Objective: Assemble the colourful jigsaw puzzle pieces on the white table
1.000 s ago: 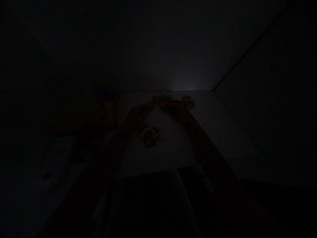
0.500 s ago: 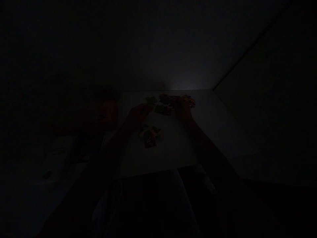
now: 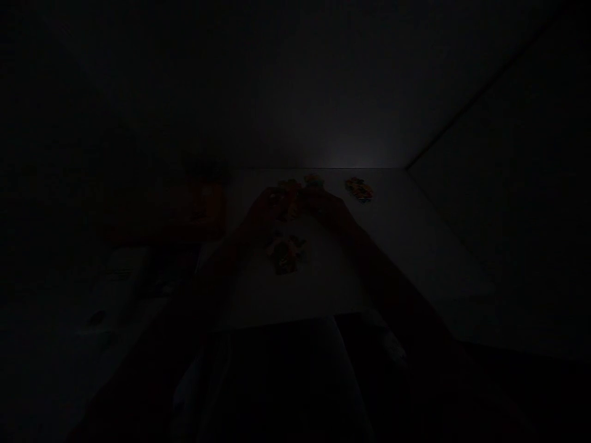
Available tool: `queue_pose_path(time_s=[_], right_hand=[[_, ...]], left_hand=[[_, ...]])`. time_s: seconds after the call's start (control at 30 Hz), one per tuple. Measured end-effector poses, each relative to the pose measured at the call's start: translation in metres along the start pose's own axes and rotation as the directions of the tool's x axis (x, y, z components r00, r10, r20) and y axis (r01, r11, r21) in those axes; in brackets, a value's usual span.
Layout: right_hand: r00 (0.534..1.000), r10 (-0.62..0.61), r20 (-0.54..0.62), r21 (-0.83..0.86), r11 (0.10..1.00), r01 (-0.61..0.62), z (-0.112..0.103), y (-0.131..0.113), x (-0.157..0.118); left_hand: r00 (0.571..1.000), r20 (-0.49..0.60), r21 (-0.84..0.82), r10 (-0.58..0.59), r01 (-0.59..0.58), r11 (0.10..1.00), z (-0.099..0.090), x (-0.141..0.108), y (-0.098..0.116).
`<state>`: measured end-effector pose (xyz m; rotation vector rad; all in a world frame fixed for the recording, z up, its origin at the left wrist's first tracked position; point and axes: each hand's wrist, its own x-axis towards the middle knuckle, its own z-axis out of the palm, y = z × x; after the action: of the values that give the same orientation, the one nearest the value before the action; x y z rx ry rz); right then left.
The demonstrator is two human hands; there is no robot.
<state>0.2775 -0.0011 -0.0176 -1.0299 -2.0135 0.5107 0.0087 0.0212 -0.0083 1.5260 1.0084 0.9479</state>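
**Hands close in: the right hand point(image 3: 321, 203) has moved left toward the left hand point(image 3: 263, 209), above multicoloured pieces point(image 3: 290, 206) on a dim bench point(image 3: 406, 246).**

The pieces, possibly card or jigsaw shapes though the gloom hides which, lie between and under the hands. A second heap point(image 3: 286, 253) sits just nearer the person, a small piece point(image 3: 314, 179) lies just beyond the hands, and a bright piece point(image 3: 359, 189) rests apart to the right. Both hands are low over the pieces, but the dark hides whether they are open or gripping. Farther left are a dim orange object point(image 3: 203, 209) and a pale sheet point(image 3: 120, 274).
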Motion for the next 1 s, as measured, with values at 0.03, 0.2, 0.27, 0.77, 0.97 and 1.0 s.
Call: queue_pose_path(time_s=[0.03,0.2,0.27,0.77,0.97,1.0], right_hand=[[1.000,0.008,-0.009,-0.012,1.000,-0.008,-0.001,-0.001,0.000],[0.989,0.075,-0.131,-0.063,0.994,-0.084,-0.007,-0.004,-0.003],[0.981,0.133,-0.140,-0.020,0.990,-0.137,-0.006,-0.003,-0.005],[0.930,0.326,-0.171,0.188,0.937,-0.294,0.012,0.004,0.000],[0.926,0.333,-0.178,0.192,0.935,-0.299,0.014,0.004,0.000],[0.926,0.337,-0.169,0.205,0.931,-0.301,0.014,0.004,0.000]], left_hand=[[1.000,-0.019,-0.013,-0.008,0.008,1.000,0.000,0.000,0.000],[0.995,-0.095,-0.010,-0.033,0.032,0.999,0.004,0.002,0.003],[0.994,-0.111,0.013,-0.014,0.015,1.000,0.004,0.003,0.005],[0.993,-0.118,-0.011,0.027,-0.028,1.000,0.010,0.002,0.001],[0.991,-0.119,0.065,0.054,-0.047,0.997,0.009,0.005,-0.010],[0.991,-0.122,0.074,0.060,-0.051,0.996,0.008,0.005,-0.010]])
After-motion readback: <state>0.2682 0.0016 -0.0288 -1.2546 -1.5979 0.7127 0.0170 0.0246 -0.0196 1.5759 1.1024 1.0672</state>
